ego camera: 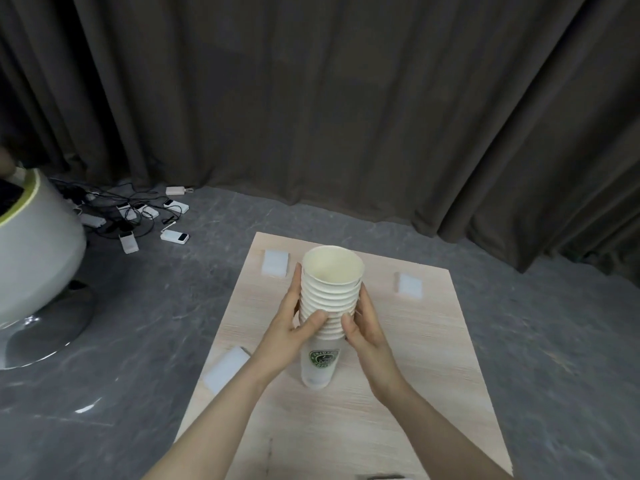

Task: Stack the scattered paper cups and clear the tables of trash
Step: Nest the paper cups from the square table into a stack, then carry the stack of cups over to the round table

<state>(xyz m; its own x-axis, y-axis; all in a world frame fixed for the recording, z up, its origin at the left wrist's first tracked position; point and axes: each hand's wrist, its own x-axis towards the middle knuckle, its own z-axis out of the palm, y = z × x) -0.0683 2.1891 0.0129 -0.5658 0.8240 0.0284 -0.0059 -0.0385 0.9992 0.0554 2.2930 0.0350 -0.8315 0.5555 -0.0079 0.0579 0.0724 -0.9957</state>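
A tall stack of several white paper cups (330, 285) stands upright on the light wooden table (415, 375), its bottom cup showing a green round logo (323, 358). My left hand (296, 327) wraps the stack's left side, thumb across the front. On the right side my right hand (363, 327) presses against the rims. Both hands grip the stack around its middle. The top cup's mouth is open and looks empty.
Three white foam-like blocks lie on the table: one at the far left (275, 263), one at the far right (408, 285), one at the left edge (225, 368). A white round chair (31, 258) and tangled cables with power banks (138, 216) sit on the grey floor, left. Dark curtains hang behind.
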